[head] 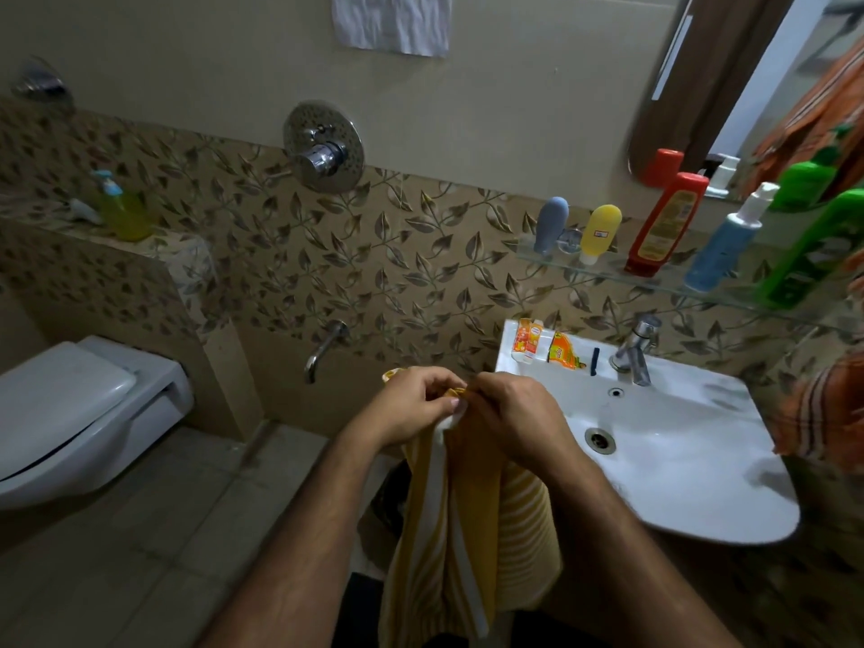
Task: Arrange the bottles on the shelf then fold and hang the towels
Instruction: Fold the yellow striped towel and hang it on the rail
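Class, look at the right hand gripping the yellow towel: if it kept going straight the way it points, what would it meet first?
The right hand points toward the left hand, both pinching the yellow towel at its top edge. It would probably meet the left hand's fingers first; they look nearly touching, though depth is unclear.

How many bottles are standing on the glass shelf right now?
5, left to right: grey-blue bottle, yellow bottle, red bottle, blue bottle, green bottle at the frame edge; more may be hidden.
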Action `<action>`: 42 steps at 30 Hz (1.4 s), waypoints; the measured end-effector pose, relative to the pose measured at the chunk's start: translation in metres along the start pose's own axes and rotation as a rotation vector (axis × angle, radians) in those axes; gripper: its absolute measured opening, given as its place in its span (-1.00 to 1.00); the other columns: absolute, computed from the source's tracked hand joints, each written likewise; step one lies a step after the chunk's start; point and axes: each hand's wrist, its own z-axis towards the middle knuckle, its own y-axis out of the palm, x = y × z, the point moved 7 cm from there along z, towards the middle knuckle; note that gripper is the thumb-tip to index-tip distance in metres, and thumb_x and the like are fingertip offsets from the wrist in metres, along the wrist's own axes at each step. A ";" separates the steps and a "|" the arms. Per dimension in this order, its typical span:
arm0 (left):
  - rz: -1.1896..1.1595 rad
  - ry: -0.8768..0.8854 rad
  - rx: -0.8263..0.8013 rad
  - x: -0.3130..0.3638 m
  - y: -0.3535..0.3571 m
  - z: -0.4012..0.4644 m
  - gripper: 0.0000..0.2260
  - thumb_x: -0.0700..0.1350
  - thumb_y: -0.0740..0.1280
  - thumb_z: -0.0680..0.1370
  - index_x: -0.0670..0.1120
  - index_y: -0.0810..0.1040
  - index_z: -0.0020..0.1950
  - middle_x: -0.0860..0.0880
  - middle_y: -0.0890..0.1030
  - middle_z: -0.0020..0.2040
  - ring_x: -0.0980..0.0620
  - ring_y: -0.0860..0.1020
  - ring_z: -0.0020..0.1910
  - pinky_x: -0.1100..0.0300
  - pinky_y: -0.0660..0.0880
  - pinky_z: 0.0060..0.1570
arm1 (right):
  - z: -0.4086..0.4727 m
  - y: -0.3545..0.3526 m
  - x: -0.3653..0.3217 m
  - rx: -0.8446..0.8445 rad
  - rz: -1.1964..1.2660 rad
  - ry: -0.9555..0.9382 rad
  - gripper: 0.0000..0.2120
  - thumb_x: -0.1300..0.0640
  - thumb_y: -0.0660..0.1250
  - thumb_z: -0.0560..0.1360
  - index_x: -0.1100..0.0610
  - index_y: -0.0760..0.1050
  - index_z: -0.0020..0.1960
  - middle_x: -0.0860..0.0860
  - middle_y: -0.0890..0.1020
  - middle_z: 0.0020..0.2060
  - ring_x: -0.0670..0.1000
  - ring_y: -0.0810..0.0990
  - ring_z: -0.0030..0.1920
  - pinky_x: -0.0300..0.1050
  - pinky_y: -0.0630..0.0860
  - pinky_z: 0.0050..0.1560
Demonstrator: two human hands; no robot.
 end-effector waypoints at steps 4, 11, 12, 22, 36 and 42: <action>0.200 -0.014 0.170 0.006 -0.009 0.001 -0.88 -0.14 0.38 0.52 0.09 0.63 -0.06 0.15 0.62 -0.22 0.20 0.56 -0.19 0.32 0.43 -0.24 | -0.003 0.006 0.016 -0.106 0.187 0.199 -0.86 0.00 0.35 0.55 0.06 0.58 -0.08 0.00 0.65 -0.20 -0.01 0.59 -0.18 -0.08 0.52 -0.21; 0.331 0.050 0.252 0.019 -0.032 0.000 -0.85 -0.16 0.37 0.53 0.08 0.63 0.01 0.13 0.60 -0.14 0.14 0.53 -0.08 0.24 0.43 -0.09 | -0.025 0.035 0.041 -0.581 0.544 0.423 -0.75 -0.05 0.48 0.45 0.12 0.58 -0.03 0.07 0.68 -0.10 0.08 0.67 -0.05 0.05 0.60 0.00; 0.340 0.044 0.268 0.019 -0.037 0.000 -0.85 -0.16 0.37 0.53 0.07 0.64 0.01 0.14 0.58 -0.15 0.15 0.52 -0.09 0.25 0.42 -0.09 | -0.024 0.035 0.042 -0.553 0.550 0.427 -0.76 -0.05 0.49 0.45 0.11 0.59 -0.07 0.07 0.68 -0.14 0.07 0.67 -0.07 0.03 0.60 -0.05; 0.347 -0.060 0.482 0.000 -0.084 -0.002 -0.86 -0.17 0.36 0.54 0.04 0.64 0.01 0.09 0.60 -0.19 0.11 0.53 -0.16 0.26 0.41 -0.18 | -0.029 0.031 0.043 -0.400 0.657 0.502 -0.82 0.01 0.49 0.45 0.14 0.67 -0.10 0.07 0.72 -0.16 0.04 0.70 -0.09 -0.05 0.62 -0.01; 0.352 -0.126 0.445 -0.015 -0.086 -0.002 -0.86 -0.14 0.34 0.56 0.05 0.63 0.05 0.09 0.60 -0.08 0.12 0.54 -0.06 0.27 0.44 -0.16 | -0.024 -0.001 0.056 -0.094 0.636 0.514 -0.94 0.07 0.45 0.49 0.03 0.68 -0.13 -0.05 0.68 -0.20 -0.02 0.65 -0.11 -0.04 0.60 0.01; 0.337 -0.231 0.408 -0.029 -0.074 0.001 -0.86 -0.13 0.35 0.56 0.04 0.63 0.07 0.04 0.66 -0.02 0.12 0.53 -0.08 0.23 0.44 -0.15 | -0.015 -0.019 0.041 -0.006 0.200 0.292 -0.80 0.01 0.35 0.57 0.09 0.69 0.01 -0.01 0.70 -0.14 0.00 0.62 -0.10 0.02 0.56 -0.06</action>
